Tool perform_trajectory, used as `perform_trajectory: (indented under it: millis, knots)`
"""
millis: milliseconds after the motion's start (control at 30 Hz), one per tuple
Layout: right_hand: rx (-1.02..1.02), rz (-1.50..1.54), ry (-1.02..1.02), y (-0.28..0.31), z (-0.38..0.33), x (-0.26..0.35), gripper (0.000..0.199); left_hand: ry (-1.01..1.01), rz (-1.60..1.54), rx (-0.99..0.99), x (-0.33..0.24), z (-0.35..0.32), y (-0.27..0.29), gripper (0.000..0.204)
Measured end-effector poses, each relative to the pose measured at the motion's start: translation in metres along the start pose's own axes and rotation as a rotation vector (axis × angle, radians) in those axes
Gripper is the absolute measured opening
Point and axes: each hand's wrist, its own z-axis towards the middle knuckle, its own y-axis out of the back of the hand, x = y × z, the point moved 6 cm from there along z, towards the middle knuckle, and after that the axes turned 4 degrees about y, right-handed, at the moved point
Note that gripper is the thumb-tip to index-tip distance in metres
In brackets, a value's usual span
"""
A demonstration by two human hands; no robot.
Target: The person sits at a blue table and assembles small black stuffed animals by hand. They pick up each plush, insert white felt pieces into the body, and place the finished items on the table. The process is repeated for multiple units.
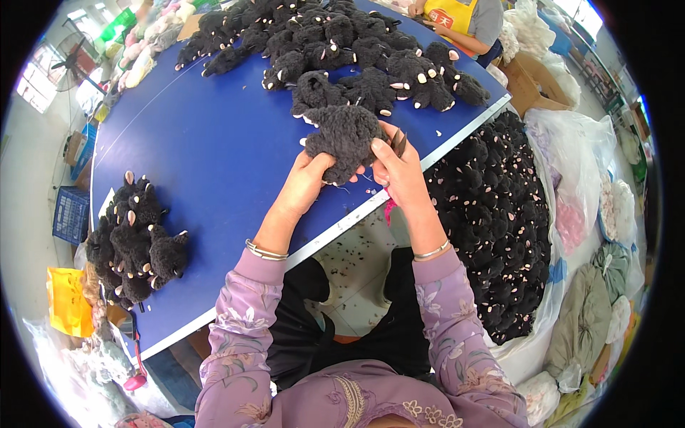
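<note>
Between my two hands is a black plush toy point(346, 135) with curly fur and small pale tips, lifted above the front edge of the blue table point(214, 135). My left hand point(307, 182) pinches its lower left side, thumb on top. On its right side, my right hand point(401, 175) grips the fur between thumb and fingers. A dark pointed tool that looks like snips point(400, 142) juts up from the right hand, its handle hidden by the fingers. A bright pink strip point(389, 210) hangs beneath that hand.
Many similar black plush toys point(321, 36) cover the table's far side; a smaller pile point(135, 246) sits at left. Right of the table, a large plastic-lined heap of plush toys point(492, 228) stands close. A person in a yellow apron point(453, 18) works at the far right.
</note>
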Motion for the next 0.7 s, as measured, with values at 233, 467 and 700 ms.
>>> perform_trajectory:
  millis: [233,467,700]
  knots:
    - [-0.026,-0.151,0.001,0.011,0.001,-0.003,0.021,-0.004,0.273,-0.253,-0.006,-0.001,0.012,0.025]
    - [-0.192,-0.021,0.0,0.024,0.009,0.008,0.034,-0.161,0.345,-0.208,-0.003,0.001,0.018,0.018]
    - [-0.16,0.003,-0.03,0.027,0.007,0.006,0.025,-0.204,0.402,-0.175,-0.001,0.0,0.015,0.019]
